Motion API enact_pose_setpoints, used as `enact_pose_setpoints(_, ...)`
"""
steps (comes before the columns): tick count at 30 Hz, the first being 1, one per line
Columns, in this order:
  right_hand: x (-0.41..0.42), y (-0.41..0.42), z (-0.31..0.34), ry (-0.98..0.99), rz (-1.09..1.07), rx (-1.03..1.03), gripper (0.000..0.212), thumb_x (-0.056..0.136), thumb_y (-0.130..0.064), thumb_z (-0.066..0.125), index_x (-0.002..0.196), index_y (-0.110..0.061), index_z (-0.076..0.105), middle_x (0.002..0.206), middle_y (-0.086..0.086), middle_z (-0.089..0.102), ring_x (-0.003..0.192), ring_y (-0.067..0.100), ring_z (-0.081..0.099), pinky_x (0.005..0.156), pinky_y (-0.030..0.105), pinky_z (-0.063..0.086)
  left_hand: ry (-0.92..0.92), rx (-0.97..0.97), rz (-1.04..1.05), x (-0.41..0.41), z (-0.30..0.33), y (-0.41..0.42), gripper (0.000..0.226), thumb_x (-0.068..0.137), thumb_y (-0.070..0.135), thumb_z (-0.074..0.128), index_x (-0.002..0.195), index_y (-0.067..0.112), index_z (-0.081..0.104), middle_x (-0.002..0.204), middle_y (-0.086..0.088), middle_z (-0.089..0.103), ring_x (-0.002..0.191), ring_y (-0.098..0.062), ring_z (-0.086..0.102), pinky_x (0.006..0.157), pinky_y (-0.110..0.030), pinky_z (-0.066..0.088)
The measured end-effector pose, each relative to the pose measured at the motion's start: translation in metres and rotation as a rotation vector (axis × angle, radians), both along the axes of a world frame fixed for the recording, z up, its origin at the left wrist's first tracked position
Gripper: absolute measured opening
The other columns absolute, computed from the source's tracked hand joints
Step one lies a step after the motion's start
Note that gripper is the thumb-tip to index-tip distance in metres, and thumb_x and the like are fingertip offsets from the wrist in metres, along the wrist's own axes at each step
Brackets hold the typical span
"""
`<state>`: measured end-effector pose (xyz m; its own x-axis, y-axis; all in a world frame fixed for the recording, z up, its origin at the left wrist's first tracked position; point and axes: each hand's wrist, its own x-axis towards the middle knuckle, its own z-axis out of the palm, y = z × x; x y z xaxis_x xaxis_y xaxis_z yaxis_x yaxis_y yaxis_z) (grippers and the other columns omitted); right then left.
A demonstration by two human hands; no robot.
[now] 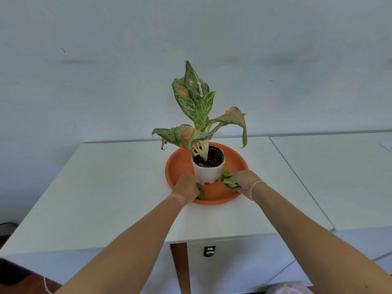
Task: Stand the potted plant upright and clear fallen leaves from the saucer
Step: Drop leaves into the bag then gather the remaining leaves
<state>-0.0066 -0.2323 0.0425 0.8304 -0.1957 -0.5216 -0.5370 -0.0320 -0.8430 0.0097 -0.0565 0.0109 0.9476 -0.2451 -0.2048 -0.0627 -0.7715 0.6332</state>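
Both hands curled: left hand (pixel 187 188), right hand (pixel 244 181) pinching green leaves (pixel 230 184).

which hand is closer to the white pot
Left. The left hand touches the white pot's base, holding a green leaf; the right hand grips leaves just beside it.

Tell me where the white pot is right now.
In the head view the white pot stands upright in the orange saucer, near the middle of the white table, just beyond the left hand and right hand.
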Motion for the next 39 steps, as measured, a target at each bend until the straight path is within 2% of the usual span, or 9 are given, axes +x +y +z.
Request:
enact_pose_setpoints(5, -0.006, -0.007, 0.0, -0.009, -0.076, 0.162, 0.033, 0.081, 0.015, 0.058, 0.115, 0.015, 0.058, 0.081, 0.013, 0.058, 0.07, 0.019, 0.055, 0.092, 0.031, 0.048, 0.011, 0.085, -0.188, -0.004, -0.001, -0.005, 0.045, 0.087, -0.013, 0.041, 0.108, 0.009, 0.074, 0.122, -0.005, 0.069, 0.115, -0.022, 0.06, 0.102, -0.031, 0.048)
enact_pose_setpoints(9, -0.009, -0.011, -0.003, -0.023, -0.104, 0.232, 0.034, 0.081, 0.015, 0.059, 0.115, 0.016, 0.057, 0.079, 0.012, 0.058, 0.068, 0.018, 0.056, 0.065, 0.022, 0.055, 0.041, 0.107, -0.216, -0.002, 0.003, -0.004, 0.035, 0.086, -0.006, 0.045, 0.101, 0.004, 0.075, 0.11, -0.009, 0.072, 0.104, -0.024, 0.064, 0.09, -0.029, 0.053)
enact_pose_setpoints(13, -0.01, -0.013, -0.003, -0.018, -0.117, 0.26, 0.034, 0.082, 0.014, 0.059, 0.115, 0.017, 0.056, 0.078, 0.013, 0.058, 0.067, 0.018, 0.056, 0.05, 0.016, 0.054, 0.069, 0.159, -0.177, 0.001, 0.005, -0.005, 0.019, 0.084, 0.011, 0.06, 0.08, -0.003, 0.071, 0.079, -0.017, 0.064, 0.078, -0.028, 0.061, 0.068, -0.032, 0.047)
enact_pose_setpoints(17, -0.009, -0.012, -0.003, -0.014, -0.131, 0.261, 0.034, 0.082, 0.015, 0.059, 0.115, 0.016, 0.056, 0.078, 0.013, 0.057, 0.066, 0.019, 0.056, 0.046, 0.016, 0.053, 0.003, 0.246, -0.144, 0.0, 0.006, -0.012, 0.017, 0.091, 0.003, 0.053, 0.092, -0.004, 0.068, 0.104, -0.021, 0.07, 0.1, -0.032, 0.066, 0.086, -0.037, 0.054)
enact_pose_setpoints(21, -0.008, -0.012, -0.003, -0.008, -0.137, 0.26, 0.034, 0.082, 0.014, 0.059, 0.115, 0.016, 0.056, 0.078, 0.012, 0.057, 0.066, 0.018, 0.056, 0.045, 0.016, 0.053, -0.008, 0.27, -0.129, 0.001, 0.007, -0.018, 0.026, 0.094, 0.0, 0.045, 0.105, -0.003, 0.068, 0.111, -0.019, 0.068, 0.104, -0.031, 0.064, 0.092, -0.037, 0.054)
enact_pose_setpoints(28, -0.01, -0.018, -0.005, 0.006, -0.181, 0.348, 0.036, 0.084, 0.012, 0.058, 0.12, 0.016, 0.054, 0.102, 0.017, 0.058, 0.071, 0.017, 0.056, 0.047, 0.016, 0.055, 0.022, 0.162, -0.035, 0.003, 0.005, -0.017, 0.026, 0.093, 0.002, 0.046, 0.098, -0.004, 0.071, 0.108, -0.019, 0.071, 0.104, -0.029, 0.065, 0.094, -0.034, 0.051)
enact_pose_setpoints(31, -0.012, -0.021, -0.003, 0.017, -0.206, 0.367, 0.036, 0.085, 0.011, 0.057, 0.121, 0.015, 0.053, 0.087, 0.014, 0.057, 0.071, 0.017, 0.055, 0.045, 0.017, 0.054, 0.029, 0.127, -0.021, 0.004, 0.01, -0.019, 0.02, 0.089, 0.004, 0.052, 0.093, 0.002, 0.071, 0.108, -0.016, 0.071, 0.108, -0.029, 0.064, 0.094, -0.033, 0.05)
enact_pose_setpoints(35, -0.011, -0.024, 0.001, 0.008, -0.222, 0.477, 0.036, 0.089, 0.01, 0.05, 0.125, 0.016, 0.047, 0.083, 0.012, 0.054, 0.072, 0.018, 0.054, 0.061, 0.02, 0.057, 0.08, -0.038, 0.043, 0.005, 0.02, -0.022, 0.02, 0.083, 0.0, 0.059, 0.096, 0.0, 0.074, 0.109, -0.014, 0.072, 0.109, -0.026, 0.063, 0.089, -0.029, 0.05)
enact_pose_setpoints(39, -0.01, -0.026, 0.004, -0.013, -0.222, 0.538, 0.038, 0.09, 0.01, 0.048, 0.128, 0.016, 0.045, 0.084, 0.013, 0.053, 0.073, 0.018, 0.054, 0.085, 0.026, 0.052, 0.172, -0.159, 0.092, 0.006, 0.025, -0.021, 0.023, 0.079, -0.004, 0.063, 0.098, 0.0, 0.075, 0.096, -0.009, 0.072, 0.077, -0.013, 0.059, 0.058, -0.009, 0.047)
